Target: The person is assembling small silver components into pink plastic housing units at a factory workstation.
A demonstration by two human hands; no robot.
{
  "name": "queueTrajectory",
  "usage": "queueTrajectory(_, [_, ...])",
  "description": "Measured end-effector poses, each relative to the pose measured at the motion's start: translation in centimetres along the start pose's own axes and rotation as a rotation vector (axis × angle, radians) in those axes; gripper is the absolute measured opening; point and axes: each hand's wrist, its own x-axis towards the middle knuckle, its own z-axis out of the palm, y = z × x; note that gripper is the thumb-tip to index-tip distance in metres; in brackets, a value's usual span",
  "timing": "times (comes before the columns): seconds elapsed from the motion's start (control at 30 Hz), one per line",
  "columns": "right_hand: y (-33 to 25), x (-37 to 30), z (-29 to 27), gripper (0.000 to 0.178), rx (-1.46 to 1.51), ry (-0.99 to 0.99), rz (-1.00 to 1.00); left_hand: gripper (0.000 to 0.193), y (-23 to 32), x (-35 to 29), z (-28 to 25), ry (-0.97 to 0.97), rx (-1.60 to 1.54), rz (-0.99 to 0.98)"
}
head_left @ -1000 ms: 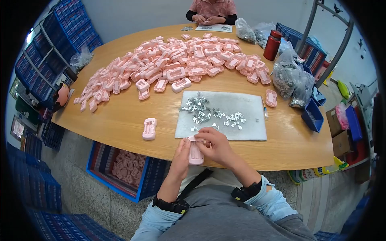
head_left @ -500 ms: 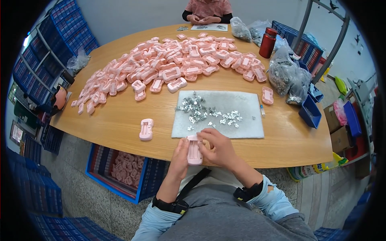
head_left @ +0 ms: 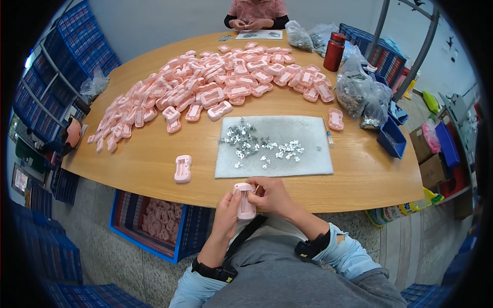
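Both my hands hold one pink plastic car-shaped shell (head_left: 243, 201) just past the near edge of the wooden table (head_left: 154, 154). My left hand (head_left: 227, 211) grips its left side from below. My right hand (head_left: 271, 195) pinches its upper right end. Just beyond lies a grey felt mat (head_left: 303, 154) strewn with several small metal clips (head_left: 246, 141). A single pink shell (head_left: 183, 169) lies on the table to the left of the mat.
A big heap of pink shells (head_left: 205, 87) covers the far half of the table. Clear bags of metal parts (head_left: 362, 95), a red bottle (head_left: 333, 51) and a blue bin (head_left: 389, 138) stand at right. Another person (head_left: 254, 13) sits opposite. A blue crate of shells (head_left: 156, 218) rests on the floor.
My hands and the pink shell have drawn back a little toward me, off the mat's near edge. The view has shifted slightly.
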Motion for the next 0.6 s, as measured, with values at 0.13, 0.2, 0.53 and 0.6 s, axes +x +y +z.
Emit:
queueTrajectory(0.13, [0.1,-0.6,0.2,0.023,0.032,-0.028,0.047,0.025,-0.4,-0.6,0.0,0.106,-0.038,-0.017])
queueTrajectory(0.2, [0.1,-0.7,0.1,0.024,0.032,-0.025,0.050,0.025,-0.3,-0.7,-0.4,0.104,0.006,-0.011])
queueTrajectory(0.53, [-2.8,1.2,-3.4,0.028,-0.068,-0.454,-0.216,0.080,1.5,0.4,-2.8,-0.581,-0.026,-0.524])
queueTrajectory(0.6, [-3.2,1.3,-3.5,0.030,-0.086,-0.607,-0.113,0.075,0.5,0.6,-2.3,-0.762,-0.256,-0.484])
